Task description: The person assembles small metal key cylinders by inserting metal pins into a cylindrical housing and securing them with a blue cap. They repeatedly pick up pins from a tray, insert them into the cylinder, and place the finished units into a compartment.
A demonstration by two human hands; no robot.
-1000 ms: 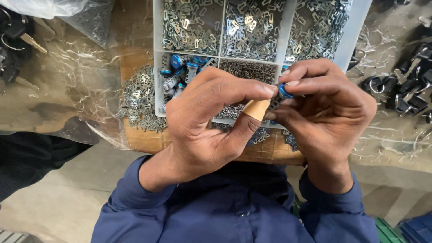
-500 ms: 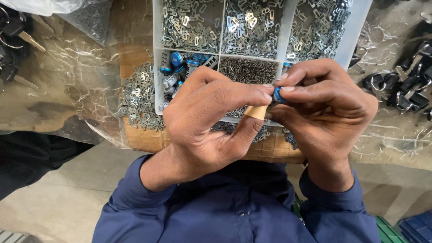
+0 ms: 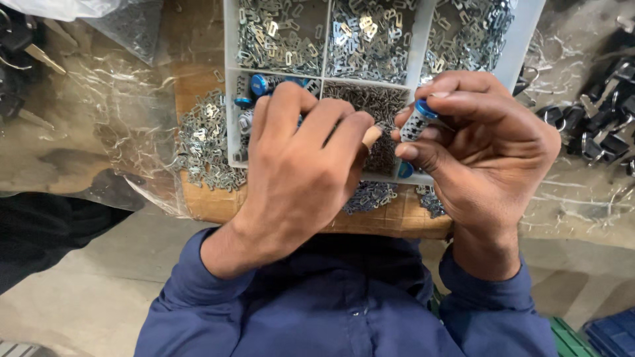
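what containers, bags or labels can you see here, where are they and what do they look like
White plastic divided tray: top centre on the bench, rectangular, compartments full of small silvery metal parts.
Clear plastic bag: top left, crumpled, holding silvery parts.
Blue plastic crate: bottom right corner, only an edge shows.
Labels, signs, screens: none visible.

My left hand (image 3: 297, 165) covers most of the lower left compartment of the grey tray (image 3: 417, 53), so I see only some blue-capped cylinders (image 3: 259, 84) above my knuckles. What my left fingertips hold, I cannot tell. My right hand (image 3: 486, 149) hides the body of the small cylinder (image 3: 417, 122); only its blue top and a short part show. The top of the tray is cut off by the edge. The black parts (image 3: 598, 122) to the right of my right hand are too blurred to name.
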